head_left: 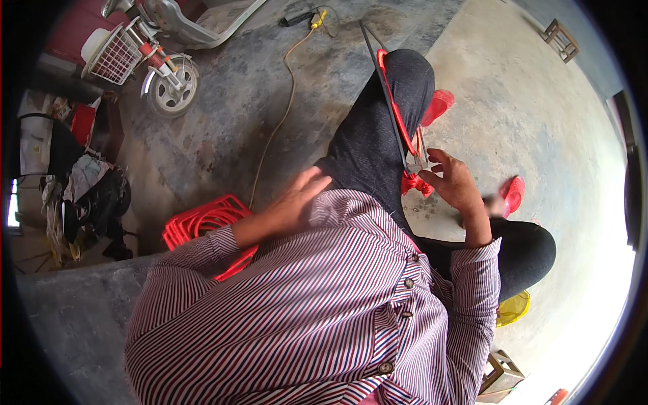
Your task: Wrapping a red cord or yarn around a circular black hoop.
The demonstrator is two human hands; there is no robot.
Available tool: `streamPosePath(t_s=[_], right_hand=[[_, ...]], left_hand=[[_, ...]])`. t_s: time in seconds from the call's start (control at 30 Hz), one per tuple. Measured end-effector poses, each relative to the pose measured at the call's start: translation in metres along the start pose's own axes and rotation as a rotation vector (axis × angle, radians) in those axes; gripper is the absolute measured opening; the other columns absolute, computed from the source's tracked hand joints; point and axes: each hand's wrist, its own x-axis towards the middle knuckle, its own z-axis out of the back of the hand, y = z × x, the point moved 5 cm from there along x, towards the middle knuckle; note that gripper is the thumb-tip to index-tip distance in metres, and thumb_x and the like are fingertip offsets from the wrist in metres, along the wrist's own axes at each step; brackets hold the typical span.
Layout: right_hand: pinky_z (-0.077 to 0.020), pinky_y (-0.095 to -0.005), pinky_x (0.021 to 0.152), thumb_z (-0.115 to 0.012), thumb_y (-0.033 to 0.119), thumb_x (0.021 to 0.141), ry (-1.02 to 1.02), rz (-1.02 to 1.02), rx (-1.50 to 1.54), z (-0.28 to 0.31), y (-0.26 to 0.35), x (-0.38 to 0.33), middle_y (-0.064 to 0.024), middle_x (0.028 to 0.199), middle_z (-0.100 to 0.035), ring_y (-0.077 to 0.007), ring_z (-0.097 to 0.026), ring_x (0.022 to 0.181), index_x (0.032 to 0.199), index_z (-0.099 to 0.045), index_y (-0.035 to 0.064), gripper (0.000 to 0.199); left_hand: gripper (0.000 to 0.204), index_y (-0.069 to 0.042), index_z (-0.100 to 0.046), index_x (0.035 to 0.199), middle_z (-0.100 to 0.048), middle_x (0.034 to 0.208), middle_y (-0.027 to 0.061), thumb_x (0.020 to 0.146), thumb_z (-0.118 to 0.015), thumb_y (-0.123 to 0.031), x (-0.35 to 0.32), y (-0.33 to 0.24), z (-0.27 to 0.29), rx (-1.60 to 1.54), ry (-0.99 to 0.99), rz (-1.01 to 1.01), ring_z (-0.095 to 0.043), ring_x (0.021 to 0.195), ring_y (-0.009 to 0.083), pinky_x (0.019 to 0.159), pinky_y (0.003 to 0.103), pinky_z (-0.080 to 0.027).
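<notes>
My left hand [297, 202] hovers by the left hip, fingers stretched out and apart from anything, slightly blurred. At the inner side of my left knee, my right hand [453, 181] is curled, thumb and forefinger bent toward a small metal piece; whatever lies between the fingertips is too small to make out. A long red tube-like piece [403, 128] rests along my left thigh beside a thin dark strip [383, 79]. Both run down to the metal piece near my right fingers. A red bundle [417, 184] hangs just below it.
A stack of red looped frames [206, 219] lies at my left side. A tan cord [287, 101] crosses the concrete floor to a yellow socket [318, 19]. A scooter [172, 74] stands far left. Small wooden stools [560, 40] and a yellow basket [513, 309] are on the right.
</notes>
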Motion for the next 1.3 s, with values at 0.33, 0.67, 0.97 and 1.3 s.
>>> streamPosePath(t_s=[0.33,0.67,0.97,1.3], right_hand=[[-0.0529,-0.0393,0.083,-0.075,0.023,0.08,-0.007,0.048,-0.06,-0.001,-0.006,0.001,-0.024,0.111,-0.066,-0.0332,-0.068,0.099,0.126,-0.056,-0.0014,0.055],[-0.0529,-0.0383,0.082,-0.075,0.022,0.079,-0.016,0.002,-0.013,0.003,0.0,-0.003,-0.0246,0.11,-0.066,-0.0336,-0.068,0.097,0.125,-0.056,-0.002,0.055],[-0.0499,-0.0412,0.089,-0.075,0.026,0.079,-0.036,0.005,-0.071,0.004,-0.003,-0.002,-0.0237,0.11,-0.066,-0.0378,-0.064,0.104,0.123,-0.058,-0.0012,0.055],[-0.0505,-0.0411,0.086,-0.072,0.028,0.08,-0.026,0.007,-0.074,0.007,0.0,-0.001,-0.0234,0.111,-0.066,-0.037,-0.065,0.101,0.123,-0.058,-0.0004,0.053]], left_hand=[[0.086,-0.009,-0.013,0.154,-0.02,0.157,0.0219,0.087,-0.064,-0.026,0.023,0.01,-0.008,-0.058,-0.165,-0.083,-0.025,0.144,0.0351,0.118,0.039,-0.023],[0.023,-0.004,-0.054,0.1,-0.054,0.092,0.0152,0.078,-0.058,-0.002,0.042,-0.006,0.009,0.207,-0.459,-0.211,-0.061,0.081,0.037,0.068,0.041,-0.051],[0.047,-0.018,-0.063,0.126,-0.053,0.131,0.0072,0.079,-0.061,-0.013,0.037,-0.045,0.019,0.451,-0.416,-0.422,-0.047,0.114,0.0275,0.097,0.041,-0.044],[0.02,-0.016,-0.07,0.094,-0.058,0.097,0.0006,0.079,-0.059,-0.022,0.067,-0.05,-0.003,0.357,-0.134,-0.586,-0.05,0.096,0.0227,0.088,0.036,-0.038]])
